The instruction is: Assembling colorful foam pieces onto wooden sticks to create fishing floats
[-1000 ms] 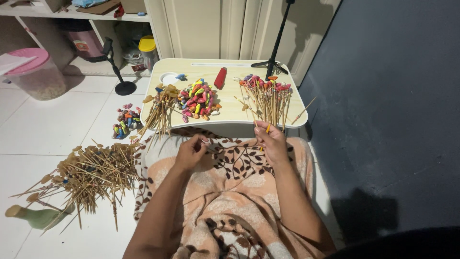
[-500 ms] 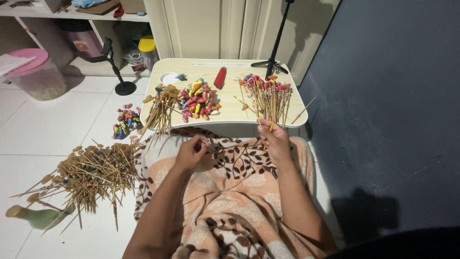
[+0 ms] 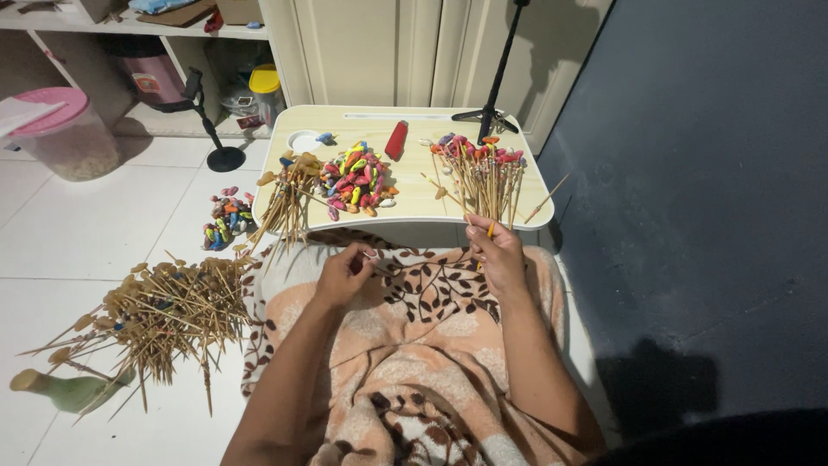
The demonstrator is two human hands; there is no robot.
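My left hand (image 3: 343,274) rests over the leaf-patterned blanket (image 3: 414,345) on my lap, fingers pinched on something small that I cannot make out. My right hand (image 3: 495,253) is closed on a thin wooden stick with an orange tip, just below the front edge of the small lap table (image 3: 405,203). On the table lie a heap of small colourful balloons (image 3: 355,179), a bundle of sticks with balloons fitted (image 3: 483,173) at the right, and bare sticks (image 3: 289,194) at the left edge.
A big pile of sticks (image 3: 168,311) lies on the white floor at my left, with more balloons (image 3: 226,217) and a green bottle (image 3: 65,388). A red lighter-like object (image 3: 397,140), a tripod (image 3: 492,108), a pink-lidded tub (image 3: 60,134) and shelves stand beyond. A dark wall is at right.
Both hands have stayed nearly in place; my right hand has shifted slightly lower and my left fingers have moved a little.
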